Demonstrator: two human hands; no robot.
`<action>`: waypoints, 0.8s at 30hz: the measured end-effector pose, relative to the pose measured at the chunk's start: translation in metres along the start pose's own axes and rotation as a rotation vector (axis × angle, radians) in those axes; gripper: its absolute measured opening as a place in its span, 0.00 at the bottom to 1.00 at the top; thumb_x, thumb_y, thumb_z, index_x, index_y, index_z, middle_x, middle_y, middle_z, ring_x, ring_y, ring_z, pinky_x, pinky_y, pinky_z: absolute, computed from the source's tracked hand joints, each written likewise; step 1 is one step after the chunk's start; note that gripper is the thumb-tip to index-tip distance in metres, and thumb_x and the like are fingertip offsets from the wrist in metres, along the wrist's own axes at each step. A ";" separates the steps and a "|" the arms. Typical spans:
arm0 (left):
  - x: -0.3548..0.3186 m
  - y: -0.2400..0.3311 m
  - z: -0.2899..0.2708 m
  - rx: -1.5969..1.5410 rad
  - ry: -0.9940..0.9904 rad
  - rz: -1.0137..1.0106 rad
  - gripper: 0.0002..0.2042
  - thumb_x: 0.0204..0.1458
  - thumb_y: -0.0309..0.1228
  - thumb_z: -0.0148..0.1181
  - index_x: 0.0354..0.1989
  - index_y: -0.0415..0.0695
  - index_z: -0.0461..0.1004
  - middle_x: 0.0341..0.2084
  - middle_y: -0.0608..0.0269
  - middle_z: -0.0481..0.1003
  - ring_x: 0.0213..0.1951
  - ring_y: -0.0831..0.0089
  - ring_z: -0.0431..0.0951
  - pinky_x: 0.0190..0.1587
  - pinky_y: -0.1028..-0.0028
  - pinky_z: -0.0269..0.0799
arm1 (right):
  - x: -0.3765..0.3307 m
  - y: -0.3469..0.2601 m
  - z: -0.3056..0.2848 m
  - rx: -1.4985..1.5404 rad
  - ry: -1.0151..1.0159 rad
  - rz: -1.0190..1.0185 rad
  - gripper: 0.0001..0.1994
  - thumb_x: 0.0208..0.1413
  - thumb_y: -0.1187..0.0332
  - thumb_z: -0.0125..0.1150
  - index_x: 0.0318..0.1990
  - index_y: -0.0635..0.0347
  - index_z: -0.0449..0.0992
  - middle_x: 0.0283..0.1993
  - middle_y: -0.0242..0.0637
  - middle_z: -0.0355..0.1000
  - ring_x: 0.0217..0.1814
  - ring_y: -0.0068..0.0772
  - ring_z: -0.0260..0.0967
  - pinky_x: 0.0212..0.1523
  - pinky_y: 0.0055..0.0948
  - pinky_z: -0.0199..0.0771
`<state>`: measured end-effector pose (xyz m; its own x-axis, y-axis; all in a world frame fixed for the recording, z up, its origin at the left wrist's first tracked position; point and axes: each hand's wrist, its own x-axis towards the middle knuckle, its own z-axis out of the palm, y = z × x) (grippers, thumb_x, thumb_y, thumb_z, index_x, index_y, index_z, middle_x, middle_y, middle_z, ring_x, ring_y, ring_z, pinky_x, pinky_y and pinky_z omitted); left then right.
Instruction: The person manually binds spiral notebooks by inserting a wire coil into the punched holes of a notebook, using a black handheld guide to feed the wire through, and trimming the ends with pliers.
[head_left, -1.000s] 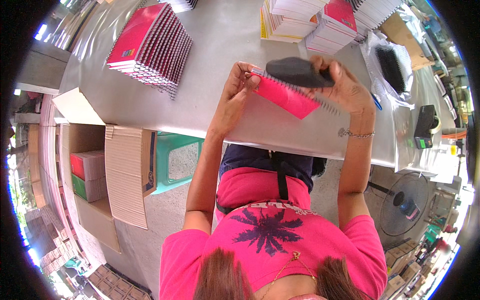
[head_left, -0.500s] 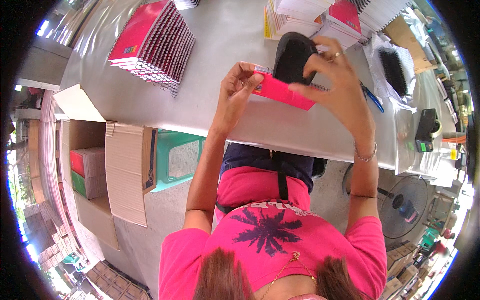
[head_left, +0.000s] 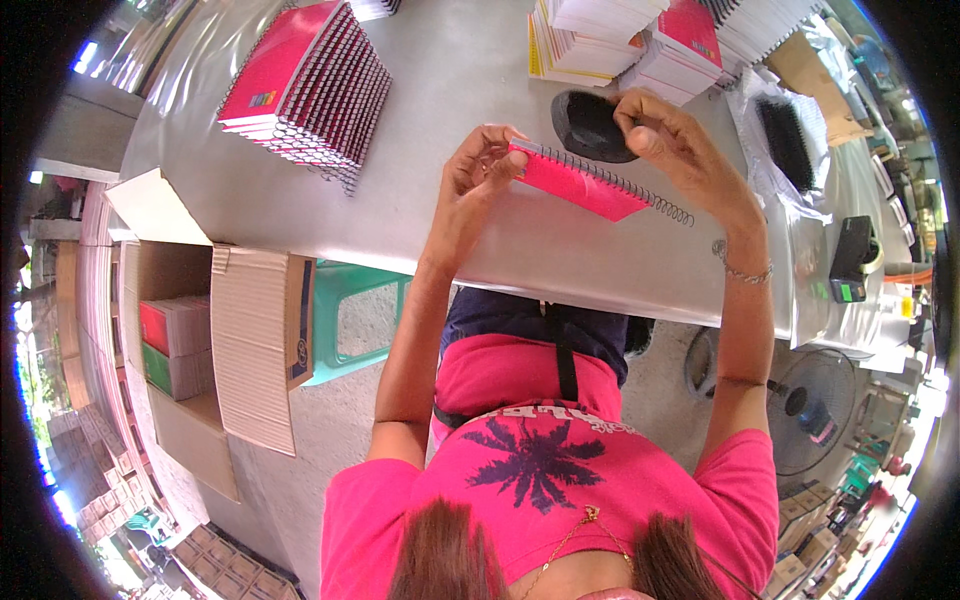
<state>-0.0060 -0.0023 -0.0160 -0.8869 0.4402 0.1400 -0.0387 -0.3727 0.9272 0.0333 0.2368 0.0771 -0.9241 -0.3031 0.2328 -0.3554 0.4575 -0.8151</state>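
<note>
My left hand (head_left: 478, 175) pinches the left end of a pink-covered notebook (head_left: 590, 188), held at a slant over the table's near edge. A dark wire coil (head_left: 672, 208) runs through the holes of its upper edge and sticks out loose past the right end. Just beyond the notebook is a black oval pad (head_left: 597, 128), shaped like a shoe sole, tilted and apart from the coil. The curled fingers of my right hand (head_left: 672, 140) are closed on its right end; part of the grip is hidden behind the fingers.
Spiral-bound red notebooks (head_left: 310, 95) stand stacked at the far left, and more paper stacks (head_left: 590, 45) at the back. To the right are a black brush (head_left: 785, 140) on white wrapping and a tape dispenser (head_left: 852, 260). An open carton (head_left: 255, 340) and green stool (head_left: 350, 320) stand left.
My right hand has drawn the black pad up and away from the coil, tilting it flatter. More of the coil now shows at the notebook's right end. My left hand stays in place.
</note>
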 end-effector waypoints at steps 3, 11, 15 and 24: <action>-0.001 0.001 0.001 0.000 -0.004 -0.002 0.09 0.58 0.30 0.59 0.45 0.45 0.72 0.38 0.72 0.72 0.41 0.83 0.71 0.46 0.79 0.67 | 0.005 0.004 -0.009 0.166 -0.145 0.077 0.20 0.63 0.49 0.52 0.39 0.61 0.68 0.43 0.30 0.66 0.47 0.22 0.61 0.47 0.25 0.65; 0.001 -0.005 -0.001 -0.030 -0.054 -0.001 0.08 0.58 0.27 0.58 0.45 0.46 0.73 0.36 0.72 0.73 0.39 0.83 0.72 0.44 0.78 0.70 | 0.020 0.019 0.015 -0.481 -0.246 0.193 0.20 0.64 0.52 0.53 0.38 0.63 0.74 0.39 0.29 0.71 0.38 0.21 0.66 0.43 0.22 0.69; -0.001 -0.003 0.002 0.001 0.009 0.015 0.06 0.58 0.25 0.59 0.42 0.44 0.74 0.35 0.73 0.73 0.38 0.84 0.73 0.42 0.80 0.70 | 0.017 0.022 0.006 0.245 -0.027 0.316 0.13 0.61 0.60 0.58 0.36 0.64 0.72 0.35 0.28 0.69 0.36 0.20 0.63 0.38 0.20 0.66; -0.001 -0.006 0.001 0.001 0.077 0.019 0.04 0.56 0.23 0.59 0.39 0.42 0.73 0.34 0.70 0.74 0.39 0.83 0.73 0.43 0.79 0.70 | 0.007 0.053 0.005 -0.090 0.114 0.264 0.17 0.59 0.56 0.61 0.42 0.63 0.73 0.41 0.33 0.72 0.48 0.24 0.68 0.49 0.25 0.68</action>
<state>-0.0040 0.0005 -0.0209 -0.9204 0.3684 0.1308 -0.0206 -0.3798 0.9249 0.0090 0.2548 0.0324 -0.9942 -0.0706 0.0811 -0.1071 0.5817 -0.8064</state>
